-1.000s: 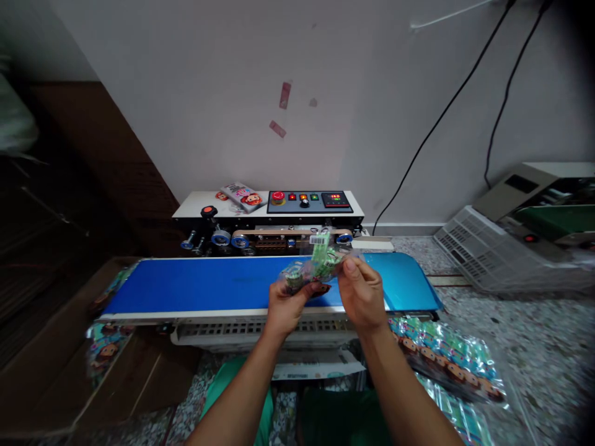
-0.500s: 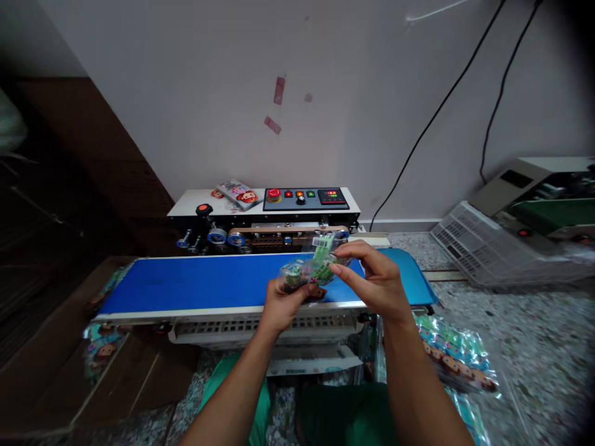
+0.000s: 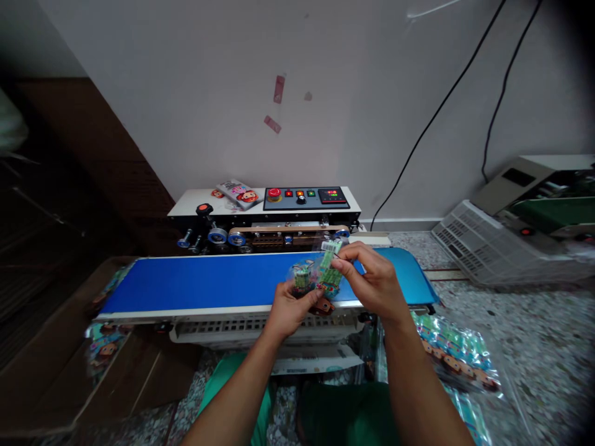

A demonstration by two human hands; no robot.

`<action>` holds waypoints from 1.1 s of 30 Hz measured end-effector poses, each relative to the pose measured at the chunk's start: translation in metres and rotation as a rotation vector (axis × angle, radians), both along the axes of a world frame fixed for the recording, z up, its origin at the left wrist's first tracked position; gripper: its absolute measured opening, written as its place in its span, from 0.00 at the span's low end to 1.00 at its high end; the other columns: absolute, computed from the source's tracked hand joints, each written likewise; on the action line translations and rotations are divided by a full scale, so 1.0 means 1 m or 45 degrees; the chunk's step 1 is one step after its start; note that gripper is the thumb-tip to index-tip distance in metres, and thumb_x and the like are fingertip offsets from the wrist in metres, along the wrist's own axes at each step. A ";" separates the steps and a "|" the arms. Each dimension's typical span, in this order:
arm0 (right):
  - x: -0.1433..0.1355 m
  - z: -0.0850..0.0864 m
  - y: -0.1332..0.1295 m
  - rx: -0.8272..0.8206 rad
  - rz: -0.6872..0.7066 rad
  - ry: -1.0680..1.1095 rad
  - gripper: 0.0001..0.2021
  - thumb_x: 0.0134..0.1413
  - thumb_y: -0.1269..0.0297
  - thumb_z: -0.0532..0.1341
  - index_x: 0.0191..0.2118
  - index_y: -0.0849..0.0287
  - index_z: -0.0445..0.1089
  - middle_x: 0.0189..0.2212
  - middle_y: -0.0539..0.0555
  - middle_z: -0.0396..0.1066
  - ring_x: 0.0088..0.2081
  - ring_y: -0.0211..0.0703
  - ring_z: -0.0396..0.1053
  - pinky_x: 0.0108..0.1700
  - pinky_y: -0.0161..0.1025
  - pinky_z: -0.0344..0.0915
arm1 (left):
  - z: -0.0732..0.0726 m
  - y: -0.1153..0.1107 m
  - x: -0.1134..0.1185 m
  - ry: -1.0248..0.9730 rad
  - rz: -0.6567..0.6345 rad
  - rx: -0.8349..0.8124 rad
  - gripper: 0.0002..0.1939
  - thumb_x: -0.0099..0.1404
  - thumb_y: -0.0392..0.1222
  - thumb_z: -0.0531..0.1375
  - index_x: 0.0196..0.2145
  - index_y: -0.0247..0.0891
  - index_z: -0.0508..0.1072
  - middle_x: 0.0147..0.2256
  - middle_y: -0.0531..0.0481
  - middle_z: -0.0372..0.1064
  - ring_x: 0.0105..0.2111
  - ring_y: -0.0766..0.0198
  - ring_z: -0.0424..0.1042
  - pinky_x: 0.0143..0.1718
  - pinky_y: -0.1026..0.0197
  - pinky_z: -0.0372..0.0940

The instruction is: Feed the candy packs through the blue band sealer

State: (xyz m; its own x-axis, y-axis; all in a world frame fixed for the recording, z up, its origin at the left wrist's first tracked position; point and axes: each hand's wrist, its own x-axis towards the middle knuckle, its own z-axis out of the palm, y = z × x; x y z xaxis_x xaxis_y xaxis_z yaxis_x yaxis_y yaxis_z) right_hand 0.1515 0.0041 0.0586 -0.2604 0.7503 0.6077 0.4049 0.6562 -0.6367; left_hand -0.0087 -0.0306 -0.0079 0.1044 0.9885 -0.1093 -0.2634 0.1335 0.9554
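Your wall (image 3: 372, 93) is plain greyish white, with a couple of reddish tape scraps (image 3: 279, 89) stuck on it. Black cables (image 3: 487, 139) hang down on your right, by a whitish crate (image 3: 465, 238) on the speckled floor (image 3: 548, 334). Light's kinda flat, and your left side's really dark around that brown panel (image 3: 79, 136).

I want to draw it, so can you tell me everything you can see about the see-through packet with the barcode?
The packet looks like crinkly clear plastic, with green bits inside and a white barcode label near its top. It is tilted, held above the blue belt. The left hand grips its lower part; the right hand pinches its upper right side.
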 end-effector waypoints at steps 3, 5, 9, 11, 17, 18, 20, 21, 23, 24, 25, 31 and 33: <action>-0.002 -0.004 0.000 -0.110 0.022 0.138 0.07 0.52 0.65 0.62 0.39 0.55 0.68 0.35 0.51 0.70 0.37 0.40 0.68 0.41 0.38 0.64 | 0.000 0.001 0.001 -0.023 0.069 0.012 0.15 0.52 0.47 0.66 0.31 0.31 0.76 0.25 0.44 0.77 0.23 0.57 0.76 0.27 0.57 0.72; -0.004 -0.012 0.001 -0.242 0.055 0.329 0.23 0.48 0.63 0.66 0.51 0.51 0.62 0.40 0.52 0.70 0.39 0.41 0.68 0.43 0.40 0.65 | 0.000 0.002 0.001 -0.045 0.104 0.004 0.15 0.52 0.47 0.66 0.32 0.31 0.76 0.26 0.44 0.77 0.23 0.57 0.76 0.25 0.58 0.72; -0.011 -0.032 0.004 -0.455 0.150 0.617 0.28 0.48 0.59 0.65 0.56 0.49 0.57 0.42 0.53 0.70 0.41 0.41 0.69 0.44 0.41 0.66 | 0.001 0.004 0.001 -0.079 0.204 -0.006 0.15 0.51 0.46 0.67 0.33 0.32 0.77 0.27 0.45 0.78 0.25 0.56 0.77 0.28 0.57 0.72; -0.016 -0.039 0.003 -0.495 0.124 0.587 0.15 0.52 0.59 0.62 0.47 0.53 0.66 0.38 0.51 0.71 0.39 0.40 0.68 0.42 0.39 0.66 | 0.003 0.005 0.001 -0.094 0.252 -0.003 0.15 0.50 0.45 0.67 0.34 0.32 0.77 0.28 0.45 0.78 0.27 0.55 0.77 0.31 0.56 0.73; -0.020 -0.039 0.003 -0.320 -0.183 0.541 0.08 0.58 0.58 0.56 0.35 0.56 0.67 0.29 0.48 0.66 0.32 0.37 0.63 0.35 0.34 0.61 | 0.005 0.005 -0.001 -0.040 0.384 0.112 0.13 0.48 0.42 0.69 0.32 0.34 0.78 0.30 0.47 0.78 0.30 0.58 0.77 0.36 0.57 0.72; -0.016 -0.038 0.005 -0.286 -0.244 0.557 0.08 0.58 0.58 0.55 0.35 0.56 0.67 0.29 0.48 0.66 0.32 0.36 0.62 0.35 0.34 0.60 | 0.004 0.006 -0.001 -0.041 0.410 0.105 0.13 0.47 0.42 0.69 0.32 0.34 0.78 0.29 0.47 0.78 0.30 0.58 0.77 0.35 0.58 0.72; -0.003 -0.039 0.011 -0.232 -0.369 0.559 0.09 0.58 0.57 0.54 0.35 0.57 0.66 0.28 0.48 0.65 0.31 0.36 0.61 0.34 0.34 0.59 | 0.002 0.007 -0.003 -0.069 0.444 0.075 0.14 0.47 0.43 0.69 0.32 0.34 0.78 0.27 0.48 0.77 0.27 0.59 0.76 0.32 0.59 0.72; 0.005 -0.041 0.015 -0.221 -0.430 0.538 0.10 0.58 0.56 0.54 0.35 0.57 0.66 0.28 0.48 0.64 0.30 0.36 0.61 0.34 0.33 0.58 | 0.001 0.007 -0.004 -0.091 0.442 0.063 0.14 0.47 0.43 0.69 0.33 0.34 0.78 0.26 0.47 0.77 0.27 0.59 0.76 0.31 0.59 0.72; 0.024 -0.049 0.025 -0.241 -0.550 0.456 0.11 0.58 0.55 0.53 0.36 0.57 0.66 0.27 0.47 0.63 0.29 0.36 0.60 0.32 0.34 0.57 | -0.002 0.008 -0.005 -0.117 0.439 0.064 0.15 0.48 0.43 0.69 0.33 0.33 0.77 0.25 0.47 0.77 0.26 0.58 0.76 0.30 0.58 0.72; 0.033 -0.054 0.031 -0.263 -0.604 0.396 0.12 0.58 0.54 0.53 0.36 0.58 0.66 0.26 0.47 0.63 0.28 0.36 0.59 0.32 0.34 0.57 | -0.002 0.008 -0.006 -0.122 0.439 0.070 0.15 0.48 0.43 0.69 0.32 0.33 0.77 0.25 0.47 0.77 0.26 0.58 0.77 0.31 0.57 0.72; 0.042 -0.061 0.036 -0.293 -0.648 0.324 0.13 0.58 0.54 0.52 0.35 0.58 0.66 0.25 0.48 0.64 0.28 0.37 0.59 0.32 0.34 0.57 | -0.003 0.008 -0.006 -0.124 0.436 0.074 0.15 0.48 0.43 0.69 0.32 0.33 0.77 0.26 0.47 0.77 0.27 0.58 0.77 0.31 0.57 0.73; 0.076 -0.094 0.065 -0.506 -0.906 -0.185 0.17 0.57 0.57 0.49 0.36 0.62 0.69 0.29 0.58 0.72 0.31 0.45 0.66 0.34 0.38 0.57 | 0.001 0.006 -0.007 -0.109 0.407 0.058 0.14 0.48 0.43 0.69 0.33 0.33 0.77 0.26 0.47 0.77 0.27 0.59 0.77 0.30 0.60 0.72; 0.078 -0.095 0.071 -0.570 -1.003 -0.328 0.17 0.57 0.59 0.49 0.37 0.64 0.70 0.31 0.61 0.73 0.34 0.47 0.68 0.34 0.38 0.56 | 0.002 0.006 -0.008 -0.104 0.410 0.055 0.14 0.48 0.43 0.69 0.32 0.33 0.77 0.26 0.48 0.77 0.27 0.59 0.77 0.31 0.59 0.72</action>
State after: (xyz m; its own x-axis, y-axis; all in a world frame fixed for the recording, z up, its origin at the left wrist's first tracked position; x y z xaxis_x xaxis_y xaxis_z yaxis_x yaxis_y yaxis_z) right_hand 0.2292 0.0750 -0.0364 0.3352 0.9174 0.2144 0.7912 -0.1506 -0.5928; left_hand -0.0165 -0.0246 -0.0063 -0.2076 0.9757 -0.0706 -0.3613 -0.0094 0.9324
